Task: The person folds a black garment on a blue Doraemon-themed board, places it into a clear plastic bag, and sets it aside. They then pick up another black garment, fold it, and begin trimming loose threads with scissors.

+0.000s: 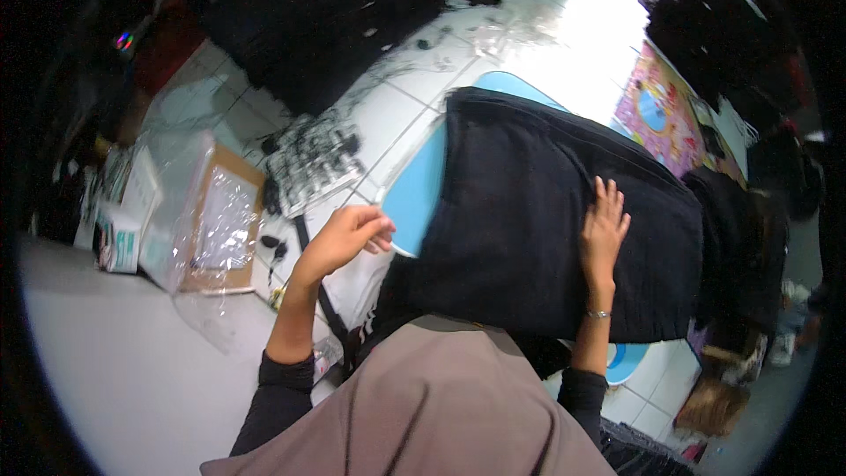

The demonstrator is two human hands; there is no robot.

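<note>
A large folded black cloth (520, 203) lies across a low light-blue table (414, 185) in front of me. Flat on the right half of this cloth rests my right hand (604, 225), its fingers stretched out. My left hand (348, 240) hovers beside the table's left edge, apart from the cloth. Its fingers are loosely curled, and nothing shows in them. The cloth hides most of the tabletop, whose blue corners show at the left and the far side.
To the left stands a cardboard box (236, 211) with clear plastic, near a black-and-white patterned piece (313, 163). Dark cloth (352, 18) lies heaped on the tiled floor beyond. A colourful mat (661, 110) and more dark cloth (727, 238) are at the right.
</note>
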